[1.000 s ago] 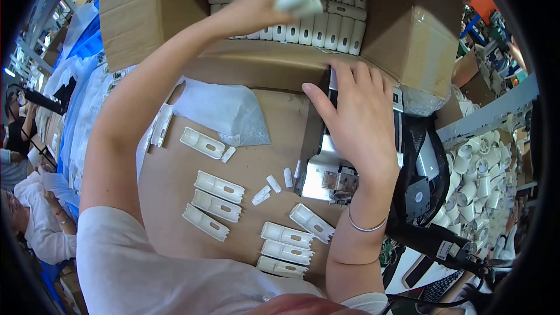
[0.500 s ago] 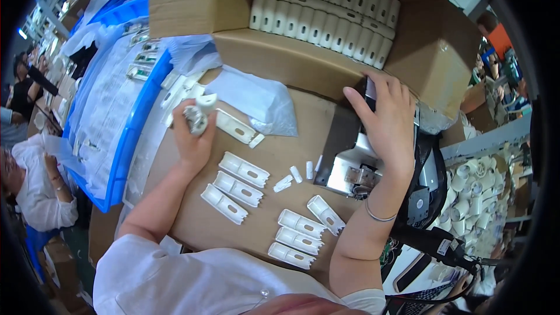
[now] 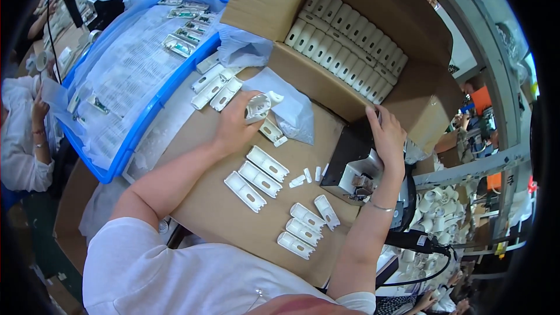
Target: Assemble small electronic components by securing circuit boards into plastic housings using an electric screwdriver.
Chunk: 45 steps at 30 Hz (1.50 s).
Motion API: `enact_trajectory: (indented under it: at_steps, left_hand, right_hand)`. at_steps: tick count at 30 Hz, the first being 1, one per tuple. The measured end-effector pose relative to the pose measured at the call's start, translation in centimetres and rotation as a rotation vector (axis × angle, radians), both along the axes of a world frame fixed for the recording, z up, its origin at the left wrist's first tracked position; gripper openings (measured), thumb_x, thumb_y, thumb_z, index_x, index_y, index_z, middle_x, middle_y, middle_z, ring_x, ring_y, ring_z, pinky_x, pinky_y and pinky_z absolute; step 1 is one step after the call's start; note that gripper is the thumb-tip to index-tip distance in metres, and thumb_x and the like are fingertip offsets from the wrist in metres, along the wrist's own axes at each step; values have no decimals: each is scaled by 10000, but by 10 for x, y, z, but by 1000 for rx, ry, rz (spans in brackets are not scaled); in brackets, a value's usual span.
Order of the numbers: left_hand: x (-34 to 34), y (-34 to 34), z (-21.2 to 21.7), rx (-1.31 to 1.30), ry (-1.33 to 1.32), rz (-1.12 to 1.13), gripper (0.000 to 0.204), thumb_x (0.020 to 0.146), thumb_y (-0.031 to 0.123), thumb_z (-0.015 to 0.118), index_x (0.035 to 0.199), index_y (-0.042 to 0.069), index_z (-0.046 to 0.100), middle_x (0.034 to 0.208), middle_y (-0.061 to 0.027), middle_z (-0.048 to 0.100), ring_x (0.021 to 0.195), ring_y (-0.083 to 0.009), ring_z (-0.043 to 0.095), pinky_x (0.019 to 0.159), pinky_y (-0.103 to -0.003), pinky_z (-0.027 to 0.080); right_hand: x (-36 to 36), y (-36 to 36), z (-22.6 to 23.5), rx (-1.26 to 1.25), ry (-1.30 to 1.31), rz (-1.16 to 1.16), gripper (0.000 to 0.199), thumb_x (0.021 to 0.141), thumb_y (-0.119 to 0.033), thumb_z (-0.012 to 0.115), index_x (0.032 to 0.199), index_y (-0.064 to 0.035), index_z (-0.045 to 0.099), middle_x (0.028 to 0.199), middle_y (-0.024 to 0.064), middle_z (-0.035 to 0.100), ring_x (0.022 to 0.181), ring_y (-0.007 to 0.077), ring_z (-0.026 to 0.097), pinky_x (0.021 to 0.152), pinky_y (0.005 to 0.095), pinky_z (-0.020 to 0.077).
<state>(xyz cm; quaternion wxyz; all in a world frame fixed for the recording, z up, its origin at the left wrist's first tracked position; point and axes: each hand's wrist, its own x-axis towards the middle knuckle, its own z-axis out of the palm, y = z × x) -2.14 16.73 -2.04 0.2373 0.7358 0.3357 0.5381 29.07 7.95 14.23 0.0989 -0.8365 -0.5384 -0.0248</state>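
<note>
My left hand (image 3: 236,122) is closed around a white plastic tube-shaped housing (image 3: 256,108), its hollow, ribbed end facing up. Beside that end is a small white rounded piece (image 3: 275,98); whether it is joined to the housing I cannot tell. My right hand (image 3: 387,139) rests over the far top edge of a black and metal bench device (image 3: 349,166), thumb apart from the fingers. Between my arms lie white half-shells, three in one row (image 3: 252,178) and several nearer me (image 3: 302,224). Small white plastic pieces (image 3: 307,175) lie left of the device.
An open cardboard box (image 3: 318,79) with rows of white housings (image 3: 344,41) stands at the back. At left is a blue tray (image 3: 153,111) with circuit-board assemblies (image 3: 185,38). A clear plastic bag (image 3: 291,105) and more white shells (image 3: 216,87) lie behind my left hand. Another person (image 3: 26,134) sits far left.
The whole view has shifted and tilted, so the box and tray appear farther right. My left hand still holds the housing. The fingers of my right hand are closer together on the device.
</note>
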Motion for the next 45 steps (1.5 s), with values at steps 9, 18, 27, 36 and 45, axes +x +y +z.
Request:
enact_trajectory:
  at_steps: [9,18,27,36,45]
  left_hand:
    - [2,-2,0,20,7,-34,564,796,48,784,1330,64,603,1201,-128,693,1044,-318,689,919,-404,540]
    - [23,0,-11,24,-65,-97,597,752,87,804,1309,122,594,1199,-91,662,1041,-312,655,924,-404,528]
    - [11,-1,-9,56,-46,-57,577,757,82,818,1278,103,571,1156,-101,657,1006,-315,657,886,-411,531]
    - [21,0,-20,-4,-33,-122,632,729,79,810,1326,88,603,1236,-102,682,1077,-320,661,952,-411,524]
    - [0,-12,8,-98,14,-89,548,811,72,764,1335,89,605,1231,-89,700,1036,-313,690,895,-390,541]
  right_hand:
    - [8,71,7,-285,-226,57,760,878,-661,696,1385,-96,660,1256,144,737,1172,343,679,985,491,492]
    - [73,92,1,201,-490,-2,663,945,-702,618,1151,-76,687,1040,106,779,894,376,737,749,472,573]
    - [104,116,-1,303,-548,-12,781,964,-743,536,1314,-53,637,1190,158,748,1001,394,722,870,495,564]
    - [97,91,21,159,-511,-58,731,900,-618,724,1346,-48,624,1171,166,742,984,389,729,834,488,570]
    - [23,68,33,-59,-192,52,395,900,-380,752,1114,-49,750,1027,184,779,878,406,722,797,453,560]
